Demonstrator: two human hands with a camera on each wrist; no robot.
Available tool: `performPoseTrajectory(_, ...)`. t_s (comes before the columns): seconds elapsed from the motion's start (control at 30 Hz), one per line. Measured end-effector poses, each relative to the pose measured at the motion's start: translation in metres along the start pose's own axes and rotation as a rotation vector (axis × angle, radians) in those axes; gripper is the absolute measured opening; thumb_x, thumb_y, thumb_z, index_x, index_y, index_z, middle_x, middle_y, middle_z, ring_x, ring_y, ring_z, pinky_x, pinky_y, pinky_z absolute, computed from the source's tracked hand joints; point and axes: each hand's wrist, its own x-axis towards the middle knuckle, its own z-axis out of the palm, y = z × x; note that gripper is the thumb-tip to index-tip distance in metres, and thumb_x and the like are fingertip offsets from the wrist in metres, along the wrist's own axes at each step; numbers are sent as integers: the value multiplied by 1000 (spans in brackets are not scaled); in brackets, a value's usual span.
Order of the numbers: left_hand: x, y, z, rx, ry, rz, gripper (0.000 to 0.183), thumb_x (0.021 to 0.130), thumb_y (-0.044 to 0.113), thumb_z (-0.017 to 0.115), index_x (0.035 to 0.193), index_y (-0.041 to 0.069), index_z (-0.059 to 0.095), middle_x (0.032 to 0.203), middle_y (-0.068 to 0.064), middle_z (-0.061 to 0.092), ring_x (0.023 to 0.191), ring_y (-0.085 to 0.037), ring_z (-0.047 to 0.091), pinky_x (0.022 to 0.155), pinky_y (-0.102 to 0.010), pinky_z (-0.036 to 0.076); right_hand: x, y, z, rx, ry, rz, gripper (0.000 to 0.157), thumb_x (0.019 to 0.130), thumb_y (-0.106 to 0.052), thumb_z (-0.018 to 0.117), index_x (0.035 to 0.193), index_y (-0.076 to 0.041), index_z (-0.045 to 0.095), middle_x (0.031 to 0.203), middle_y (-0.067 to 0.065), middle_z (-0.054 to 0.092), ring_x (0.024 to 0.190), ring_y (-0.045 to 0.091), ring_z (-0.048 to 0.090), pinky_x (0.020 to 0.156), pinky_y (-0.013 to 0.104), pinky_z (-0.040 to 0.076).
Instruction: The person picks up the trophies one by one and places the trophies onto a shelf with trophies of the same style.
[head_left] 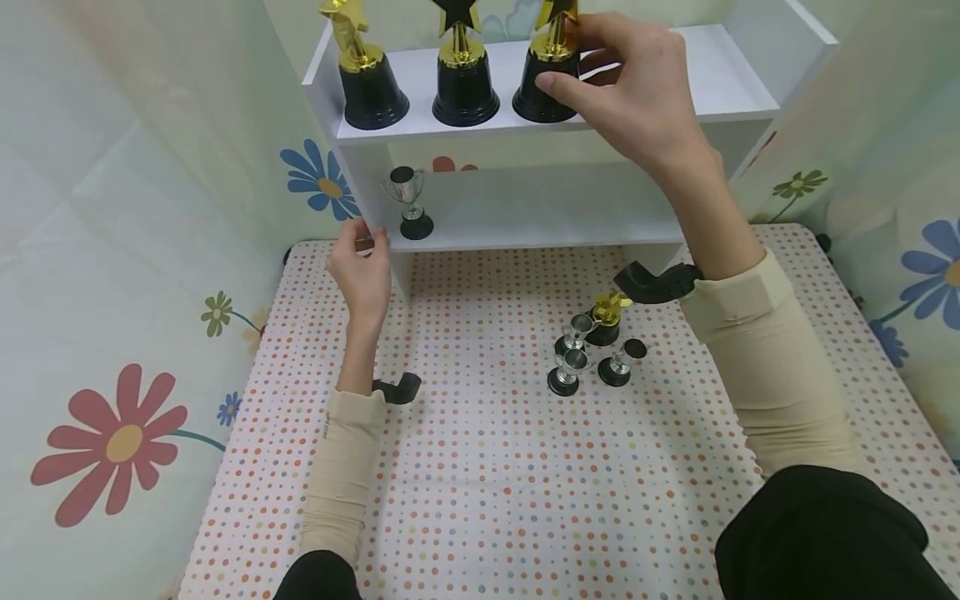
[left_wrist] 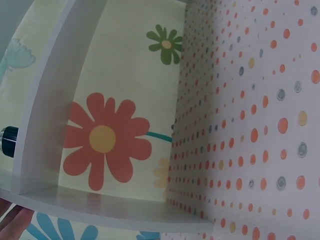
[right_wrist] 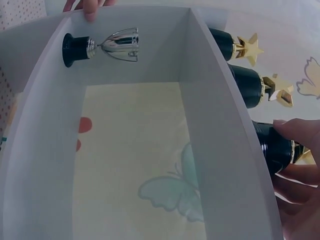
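Observation:
My right hand [head_left: 637, 92] grips the black base of a gold star trophy [head_left: 546, 82], which stands on the top board of a white shelf [head_left: 517, 208]. To its left stand two more gold trophies, a star trophy [head_left: 465, 87] in the middle and another trophy [head_left: 371, 96] at the left end. With thumb and fingers, my left hand [head_left: 362, 267] holds the front edge of the shelf's left side panel. Just inside that panel, a small silver cup trophy [right_wrist: 120, 45] stands upright on the lower board.
On the dotted tablecloth [head_left: 480, 467], below the shelf's right half, small silver cups [head_left: 621, 363] stand close together with a small gold trophy [head_left: 606, 321]. Flowered cloth [head_left: 135, 292] hangs on both sides and behind the shelf.

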Motion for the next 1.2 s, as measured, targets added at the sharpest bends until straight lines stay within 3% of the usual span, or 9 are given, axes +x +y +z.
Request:
performPoseTrajectory(0.27,-1,-3,1,5,-4,13,18,99,6,63,111,-6,70,104,-20,75,88,-30,71,75,-37,61,1,3,3,35,20,16,50,95,-30,73,140,-12,63,135,7,69,115,20,68,99,19,53)
performPoseTrajectory(0.5,1,-3,3,-10,-5,-4,18,99,7,64,110,-5,71,104,-19,75,87,-28,71,73,-28,59,1,7,5,47,40,32,52,94,-31,74,141,-11,62,136,7,67,115,21,68,99,19,52)
performPoseTrajectory(0.63,0,-5,4,-23,-17,-20,18,99,7,64,110,-5,71,105,-19,75,88,-28,70,74,-29,59,-3,11,5,68,57,59,58,92,-34,77,143,-14,60,136,8,67,114,22,68,101,21,53)
performPoseTrajectory(0.77,1,-6,5,-20,-20,-29,17,99,7,65,109,-5,72,105,-19,75,88,-28,70,74,-28,59,-12,14,2,69,130,25,55,92,-33,78,140,-11,62,131,8,70,113,18,68,100,20,52)
performPoseTrajectory(0.9,3,-7,5,-17,-13,-27,17,99,8,64,107,-5,71,103,-19,74,87,-29,69,71,-19,55,-23,16,0,60,235,-110,47,93,-29,77,131,-4,67,127,8,72,111,13,67,97,17,52)
performPoseTrajectory(1.03,9,-4,5,-11,8,-15,17,98,9,63,106,-5,71,101,-21,74,86,-31,70,68,-12,50,-33,12,-3,65,340,-182,38,93,-24,78,123,-1,71,122,6,74,109,10,67,96,15,51)
performPoseTrajectory(1.2,14,-2,8,6,24,-5,17,99,8,62,107,-5,70,102,-20,73,86,-30,70,71,-20,56,-51,12,-4,177,469,-221,21,88,-9,80,106,2,77,104,10,79,93,2,69,89,16,54)
